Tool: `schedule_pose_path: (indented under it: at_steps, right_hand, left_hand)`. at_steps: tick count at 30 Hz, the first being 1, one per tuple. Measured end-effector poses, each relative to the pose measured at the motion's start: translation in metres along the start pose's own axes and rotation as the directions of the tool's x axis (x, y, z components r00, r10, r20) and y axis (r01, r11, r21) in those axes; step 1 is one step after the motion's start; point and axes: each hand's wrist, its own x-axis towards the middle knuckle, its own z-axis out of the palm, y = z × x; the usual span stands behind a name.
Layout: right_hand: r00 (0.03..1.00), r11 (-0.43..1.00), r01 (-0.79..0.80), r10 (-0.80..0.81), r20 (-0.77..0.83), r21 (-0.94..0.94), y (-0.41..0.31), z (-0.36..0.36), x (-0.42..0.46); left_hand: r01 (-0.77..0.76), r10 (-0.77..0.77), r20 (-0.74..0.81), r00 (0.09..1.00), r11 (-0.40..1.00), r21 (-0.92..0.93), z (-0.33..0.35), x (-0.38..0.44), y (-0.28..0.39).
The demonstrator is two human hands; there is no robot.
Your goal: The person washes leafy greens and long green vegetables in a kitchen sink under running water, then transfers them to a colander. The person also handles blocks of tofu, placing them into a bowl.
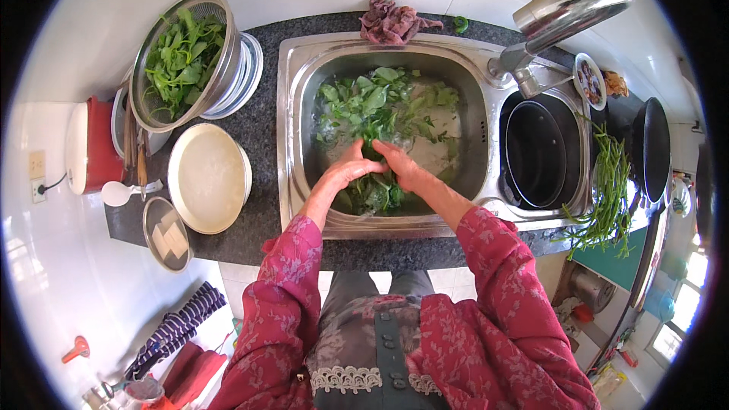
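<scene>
Water fills the large basin of a stainless steel sink, where leafy greens lie spread and partly under the surface. My left hand and my right hand meet over the middle of the basin, closed around a bunch of these greens. Leaves stick out above and below my fingers. Loose leaves float towards the right side of the basin. My fingertips are partly hidden among the leaves.
Left of the sink stand a metal strainer of greens, a bowl of cloudy liquid and a small bowl with white blocks. A faucet rises at the back right. A black pan sits in the small basin, beside green stalks.
</scene>
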Motion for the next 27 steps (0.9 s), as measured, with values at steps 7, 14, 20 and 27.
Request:
schedule_pose_path:
  at_steps: [7, 14, 20, 27]
  right_hand:
    - [0.973, 0.985, 0.154, -0.165, -0.159, -0.081, -0.055, -0.01, -0.045]
    - [0.894, 0.741, 0.346, -0.447, -0.038, -0.575, -0.075, -0.056, -0.042]
    - [0.797, 0.56, 0.311, -0.594, -0.111, -0.768, -0.082, -0.083, -0.015]
    - [0.691, 0.745, 0.134, -0.543, -0.477, -0.653, -0.064, -0.129, 0.048]
  left_hand:
    - [-0.361, 0.288, -0.263, 0.921, 0.883, -0.301, -0.005, -0.007, 0.014]
    - [-0.566, 0.438, -0.412, 0.799, 0.779, -0.269, -0.016, -0.001, 0.006]
    - [-0.162, 0.299, -0.464, 0.834, 0.936, 0.312, -0.031, -0.01, -0.005]
    - [-0.148, 0.048, -0.389, 0.92, 0.962, -0.231, -0.032, 0.0, 0.01]
